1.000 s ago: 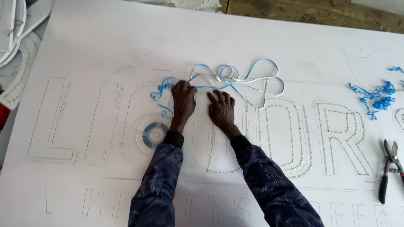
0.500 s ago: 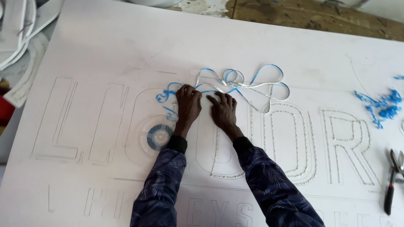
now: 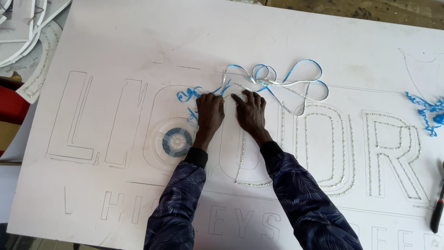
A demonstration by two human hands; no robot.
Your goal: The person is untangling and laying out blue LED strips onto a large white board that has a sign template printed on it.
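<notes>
Blue-backed silvery strip runs from under the fingertips of both hands, which lie flat, side by side, on a big white board. The left hand presses with its fingers spread and flattened at the top of an outlined letter, and the right hand does the same just beside it; neither is clenched, and both seem to pinch or push the strip down against the board rather than grasp it in the fist. From the hands the loose part of the strip goes up and to the right in several soft loops, shiny on one side and blue on the other. Judging from the outlines, the work is partly done: the letters to the right already carry a fine glittering line along their grooves, the letter under the hands has it only on its lower and right part, and the letters to the left are only thin bare cut lines. Near the left forearm sits a flat clear reel with a blue centre. Curly blue peelings lie well apart at the right edge, and a dark tool handle shows at the lower right.
</notes>
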